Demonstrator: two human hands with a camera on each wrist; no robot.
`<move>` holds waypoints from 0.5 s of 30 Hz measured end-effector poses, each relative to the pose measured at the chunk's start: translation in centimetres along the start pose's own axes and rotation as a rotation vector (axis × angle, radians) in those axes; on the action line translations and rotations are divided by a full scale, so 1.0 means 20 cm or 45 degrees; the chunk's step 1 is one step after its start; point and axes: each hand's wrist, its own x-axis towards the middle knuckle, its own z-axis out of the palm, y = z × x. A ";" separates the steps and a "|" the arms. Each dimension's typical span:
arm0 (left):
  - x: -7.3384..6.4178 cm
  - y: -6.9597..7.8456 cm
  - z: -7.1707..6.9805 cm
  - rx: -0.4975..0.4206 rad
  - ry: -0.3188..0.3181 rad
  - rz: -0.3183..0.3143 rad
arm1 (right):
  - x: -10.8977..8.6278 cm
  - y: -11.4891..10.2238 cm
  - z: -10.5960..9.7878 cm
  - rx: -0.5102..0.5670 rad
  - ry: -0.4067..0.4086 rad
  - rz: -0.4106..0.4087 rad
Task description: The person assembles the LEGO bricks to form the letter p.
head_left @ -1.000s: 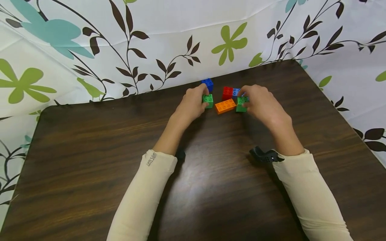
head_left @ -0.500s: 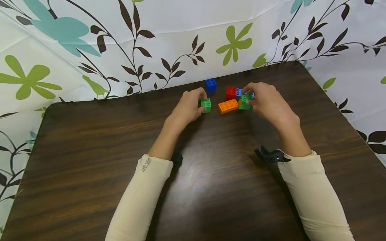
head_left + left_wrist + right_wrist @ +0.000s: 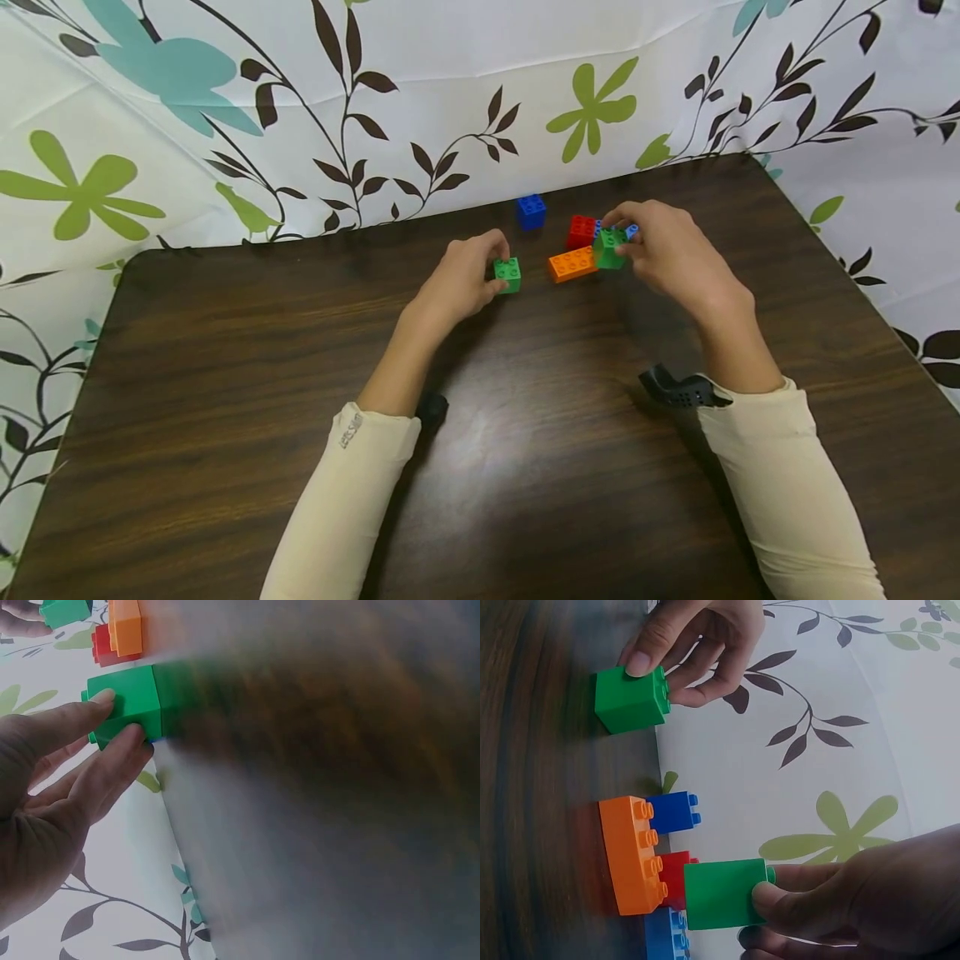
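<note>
My left hand [image 3: 459, 279] pinches a small green toy brick [image 3: 507, 276] between thumb and fingers, left of the other bricks. In the left wrist view this brick [image 3: 124, 705] sits at the fingertips, close to the tabletop. My right hand [image 3: 671, 254] pinches a second green brick [image 3: 609, 250] beside the right end of an orange brick [image 3: 572, 264]. From the right wrist, that second brick [image 3: 724, 894] appears raised off the table, overlapping a red brick [image 3: 675, 874]. A lighter blue brick [image 3: 632, 230] is mostly hidden behind the right hand's brick and fingers.
A dark blue brick [image 3: 531, 212] stands alone near the back edge of the dark wood table [image 3: 525, 433]. Behind the table hangs a white patterned curtain [image 3: 450, 50], which continues along both sides.
My left hand has drawn its green brick left and nearer, away from the dark blue one. The right hand has raised its green brick slightly. The head view has shifted a little.
</note>
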 end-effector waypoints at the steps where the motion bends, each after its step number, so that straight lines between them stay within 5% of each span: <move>1: -0.01 0.00 0.00 -0.002 0.004 0.010 | 0.00 0.00 0.00 0.002 0.004 -0.011; 15: -0.11 -0.06 -0.02 -0.094 -0.039 -0.062 | -0.05 -0.08 0.00 0.000 0.083 -0.186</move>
